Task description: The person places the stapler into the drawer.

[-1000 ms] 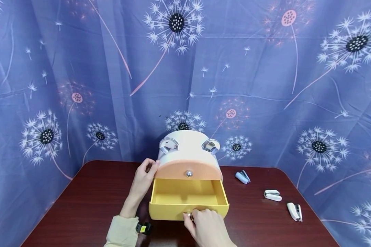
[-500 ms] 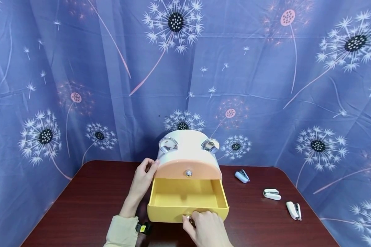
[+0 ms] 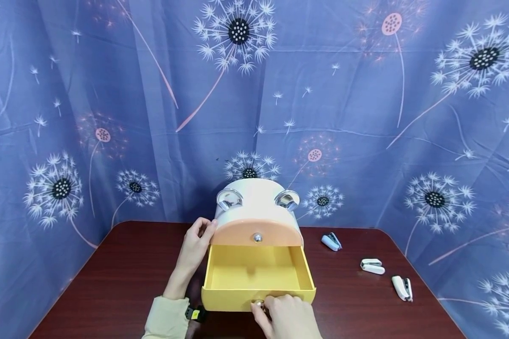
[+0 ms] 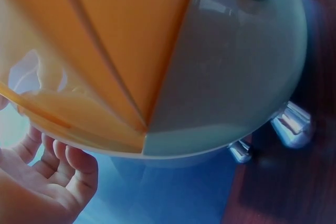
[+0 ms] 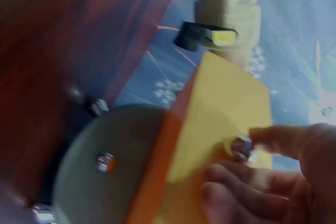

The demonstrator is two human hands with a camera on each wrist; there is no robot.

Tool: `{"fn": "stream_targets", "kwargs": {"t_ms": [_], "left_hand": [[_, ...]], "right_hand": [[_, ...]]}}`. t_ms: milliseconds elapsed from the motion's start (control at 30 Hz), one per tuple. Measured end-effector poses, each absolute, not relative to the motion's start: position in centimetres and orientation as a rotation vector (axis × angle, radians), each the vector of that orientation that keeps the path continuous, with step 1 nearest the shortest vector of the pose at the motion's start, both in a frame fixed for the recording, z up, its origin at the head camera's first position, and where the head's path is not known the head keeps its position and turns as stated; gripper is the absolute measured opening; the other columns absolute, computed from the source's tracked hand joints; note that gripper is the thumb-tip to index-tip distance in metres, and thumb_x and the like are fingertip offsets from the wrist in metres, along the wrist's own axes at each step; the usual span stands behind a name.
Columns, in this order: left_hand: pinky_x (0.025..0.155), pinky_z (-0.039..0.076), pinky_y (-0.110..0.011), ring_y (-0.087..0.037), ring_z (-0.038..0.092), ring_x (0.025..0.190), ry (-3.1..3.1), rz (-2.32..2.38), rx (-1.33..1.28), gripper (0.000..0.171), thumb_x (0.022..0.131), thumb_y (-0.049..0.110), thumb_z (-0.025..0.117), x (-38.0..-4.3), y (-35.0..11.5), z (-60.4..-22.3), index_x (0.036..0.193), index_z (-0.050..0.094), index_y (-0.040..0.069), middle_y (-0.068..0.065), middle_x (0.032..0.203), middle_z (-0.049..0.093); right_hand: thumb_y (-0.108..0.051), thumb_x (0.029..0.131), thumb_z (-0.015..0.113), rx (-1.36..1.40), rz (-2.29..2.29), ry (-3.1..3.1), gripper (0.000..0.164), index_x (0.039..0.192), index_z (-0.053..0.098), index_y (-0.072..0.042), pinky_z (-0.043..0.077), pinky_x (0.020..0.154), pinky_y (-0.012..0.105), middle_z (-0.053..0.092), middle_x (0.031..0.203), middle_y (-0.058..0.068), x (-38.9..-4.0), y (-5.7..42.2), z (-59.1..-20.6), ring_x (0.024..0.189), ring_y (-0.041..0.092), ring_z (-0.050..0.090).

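A small rounded drawer box (image 3: 254, 205) stands on the dark wooden table, white on top with a peach front panel (image 3: 242, 233). Below that panel its yellow drawer (image 3: 226, 299) is pulled far out, and nothing lies inside. My right hand (image 3: 290, 318) pinches the drawer's shiny round knob (image 5: 241, 148) between thumb and fingers. Against the box's left side rests my left hand (image 3: 195, 245), with its bent fingers (image 4: 81, 169) touching the outer wall near the front edge. The right fingers partly hide the knob in the head view.
To the right lie a light blue stapler (image 3: 332, 242), a white stapler (image 3: 372, 266) and another white stapler (image 3: 402, 288). Two chrome ornaments (image 3: 229, 199) stick out from the box top. Behind the table hangs a blue dandelion-print curtain (image 3: 186, 155).
My right hand has drawn the yellow drawer a little farther out, toward me. The left hand stays at the box's side, and the staplers keep their places.
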State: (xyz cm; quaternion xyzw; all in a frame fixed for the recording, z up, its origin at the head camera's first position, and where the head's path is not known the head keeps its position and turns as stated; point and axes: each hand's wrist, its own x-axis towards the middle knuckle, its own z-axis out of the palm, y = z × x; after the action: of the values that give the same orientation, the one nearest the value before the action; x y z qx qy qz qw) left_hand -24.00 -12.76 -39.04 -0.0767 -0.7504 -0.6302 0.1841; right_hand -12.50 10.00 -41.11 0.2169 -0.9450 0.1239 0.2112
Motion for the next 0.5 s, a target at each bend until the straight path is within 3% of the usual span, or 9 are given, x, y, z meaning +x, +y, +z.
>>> {"fn": "stream_targets", "kwargs": {"t_ms": [267,433,500], "left_hand": [[0.062,0.037,-0.023,-0.013,0.046,0.067,-2.103,-1.794,-0.222,0.02,0.098,0.018,0.061,-24.0,-12.6,-39.2,0.09,0.057,0.0,-0.003,0.071,0.048],[0.061,0.037,-0.023,-0.012,0.046,0.066,-2.095,-1.787,-0.224,0.02,0.098,0.018,0.061,-24.1,-12.6,-39.3,0.089,0.057,0.001,-0.003,0.071,0.047],[0.061,0.037,-0.023,-0.012,0.045,0.066,-2.1,-1.785,-0.222,0.02,0.098,0.018,0.061,-24.1,-12.7,-39.3,0.089,0.057,0.001,-0.003,0.07,0.047]], "right_hand": [[-0.056,0.092,0.058,0.703,0.502,-2.836,0.032,0.073,0.056,-0.031,0.03,0.044,0.027,0.035,0.055,-0.022,-11.4,13.4,-37.3,0.051,-0.003,0.038],[-0.052,0.093,0.06,0.733,0.601,-2.829,0.026,0.096,0.066,-0.027,0.04,0.05,0.027,0.052,0.068,-0.027,-11.8,16.7,-35.5,0.062,-0.006,0.051],[-0.047,0.094,0.062,0.692,0.645,-2.793,0.02,0.098,0.066,-0.028,0.043,0.053,0.026,0.054,0.071,-0.028,-12.2,17.9,-35.0,0.065,-0.006,0.053]]}}
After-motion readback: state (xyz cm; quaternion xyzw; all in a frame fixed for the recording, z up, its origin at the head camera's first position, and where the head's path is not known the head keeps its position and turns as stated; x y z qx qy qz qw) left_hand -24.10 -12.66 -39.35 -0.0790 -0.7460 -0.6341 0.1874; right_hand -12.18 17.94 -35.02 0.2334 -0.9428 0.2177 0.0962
